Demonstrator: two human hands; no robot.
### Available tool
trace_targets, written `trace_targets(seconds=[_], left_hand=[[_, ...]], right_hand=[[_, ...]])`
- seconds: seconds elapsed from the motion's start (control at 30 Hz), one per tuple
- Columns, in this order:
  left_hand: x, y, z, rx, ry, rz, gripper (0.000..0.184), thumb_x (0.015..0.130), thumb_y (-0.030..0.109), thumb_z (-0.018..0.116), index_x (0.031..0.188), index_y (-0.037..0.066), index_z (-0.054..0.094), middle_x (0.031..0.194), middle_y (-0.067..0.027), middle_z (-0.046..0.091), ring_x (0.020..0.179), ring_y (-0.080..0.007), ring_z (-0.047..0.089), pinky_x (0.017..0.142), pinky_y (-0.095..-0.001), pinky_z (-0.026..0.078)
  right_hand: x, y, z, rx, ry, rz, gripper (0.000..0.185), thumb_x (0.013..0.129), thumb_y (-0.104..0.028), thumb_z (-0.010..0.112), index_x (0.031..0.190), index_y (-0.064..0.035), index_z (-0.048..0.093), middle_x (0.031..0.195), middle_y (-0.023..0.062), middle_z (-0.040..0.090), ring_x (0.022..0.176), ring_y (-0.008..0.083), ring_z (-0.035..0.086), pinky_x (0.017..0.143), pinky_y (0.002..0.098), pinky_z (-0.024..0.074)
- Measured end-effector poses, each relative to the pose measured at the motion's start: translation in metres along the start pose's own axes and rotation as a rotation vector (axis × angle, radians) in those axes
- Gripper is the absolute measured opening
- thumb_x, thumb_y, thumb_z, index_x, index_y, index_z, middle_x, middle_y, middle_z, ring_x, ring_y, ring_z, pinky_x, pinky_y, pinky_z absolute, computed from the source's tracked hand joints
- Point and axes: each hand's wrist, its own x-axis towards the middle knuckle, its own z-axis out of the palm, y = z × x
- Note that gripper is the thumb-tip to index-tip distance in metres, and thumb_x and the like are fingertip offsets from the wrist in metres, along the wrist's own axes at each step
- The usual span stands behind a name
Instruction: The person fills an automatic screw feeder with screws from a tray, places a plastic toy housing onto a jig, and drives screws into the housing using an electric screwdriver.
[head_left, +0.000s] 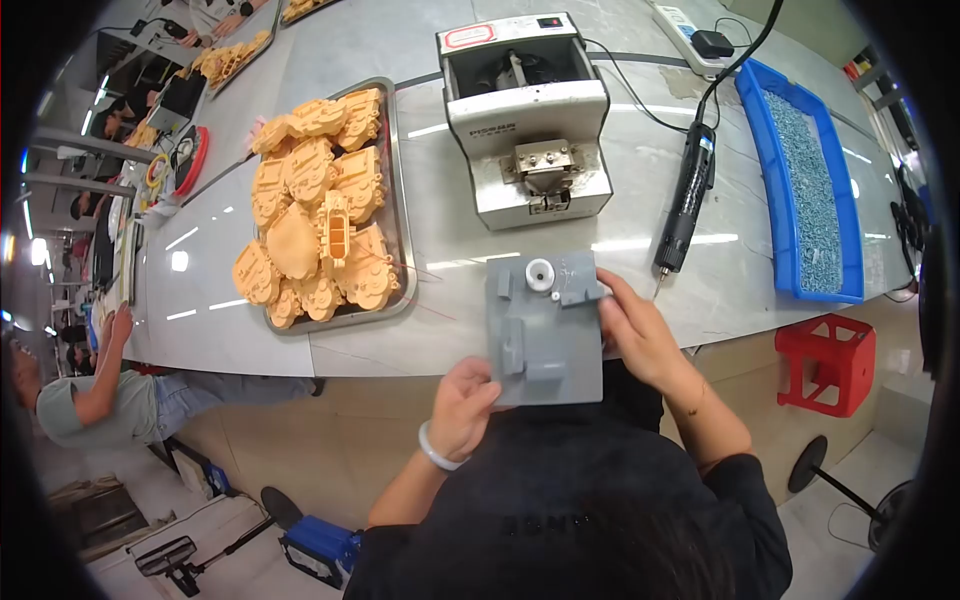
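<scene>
A grey block-like fixture [552,335] with raised parts and a white ring [540,275] on it is held at the table's front edge. My left hand [466,405] grips its lower left edge, thumb on top. On its upper right side my right hand [640,328] has hold of the edge. Beyond the fixture stands a white and grey machine [525,125]. A metal tray [402,200] heaped with orange plastic parts [295,240] is to the left. To the right lies a black electric screwdriver [687,205], its tip towards me.
A blue bin [785,215] of small screw-like pieces lies at the right, near a power strip [688,38] with cables. A red stool [828,365] stands below the table's right side. At far left is another person [90,400]; red-rimmed tray [192,160] behind.
</scene>
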Motion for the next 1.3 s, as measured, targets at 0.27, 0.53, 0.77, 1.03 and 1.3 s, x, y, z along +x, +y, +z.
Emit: trace_targets(seconds=[0.27,0.53,0.77,1.03,1.3], left_hand=[[0.028,0.006,0.025,0.058,0.125,-0.066,0.013,0.087,0.002,0.049,0.099,0.003,0.046,0.096,-0.0084,0.059,0.088,-0.0153,0.06,0.079,-0.0337,0.052],[0.04,0.015,0.024,0.102,0.113,-0.072,0.013,0.088,0.003,0.048,0.101,0.003,0.046,0.099,-0.0075,0.057,0.089,-0.0155,0.06,0.079,-0.0319,0.053],[0.058,0.04,0.019,0.626,0.046,-0.187,0.021,0.089,0.009,0.05,0.105,-0.003,0.045,0.093,-0.0084,0.059,0.077,-0.0166,0.062,0.067,-0.0266,0.052],[0.026,0.102,0.027,1.476,0.253,0.397,0.028,0.077,0.024,0.064,0.093,0.002,0.056,0.062,-0.0069,0.058,0.058,-0.0235,0.056,0.057,-0.0336,0.044],[0.072,0.127,-0.04,1.848,1.084,1.024,0.043,0.061,0.025,0.073,0.1,0.013,0.059,0.089,-0.0008,0.054,0.094,-0.0218,0.045,0.085,-0.0384,0.028]], right_hand=[[-0.023,-0.001,0.005,-0.163,-0.072,-0.021,0.099,0.065,-0.024,0.078,0.137,0.0017,0.015,0.081,0.0158,0.056,0.061,0.0209,0.055,0.057,0.0286,0.0454],[-0.004,0.02,0.006,-0.36,0.065,-0.241,0.1,0.061,-0.024,0.079,0.136,0.0023,0.019,0.088,0.0209,0.059,0.071,0.0302,0.061,0.063,0.0322,0.0481],[0.012,0.023,0.007,-0.369,0.112,-0.198,0.099,0.059,-0.02,0.08,0.136,0.0002,0.022,0.084,0.0187,0.061,0.071,0.0286,0.062,0.061,0.0307,0.0488],[0.01,0.005,0.013,-0.571,0.112,-0.021,0.101,0.058,-0.016,0.08,0.137,-0.0007,0.019,0.063,0.0105,0.054,0.052,0.0235,0.054,0.05,0.0302,0.0429],[0.008,-0.01,-0.01,-0.652,0.038,-0.07,0.068,0.062,-0.012,0.075,0.123,-0.0024,0.045,0.054,0.0069,0.048,0.047,0.0186,0.048,0.046,0.0278,0.0372]])
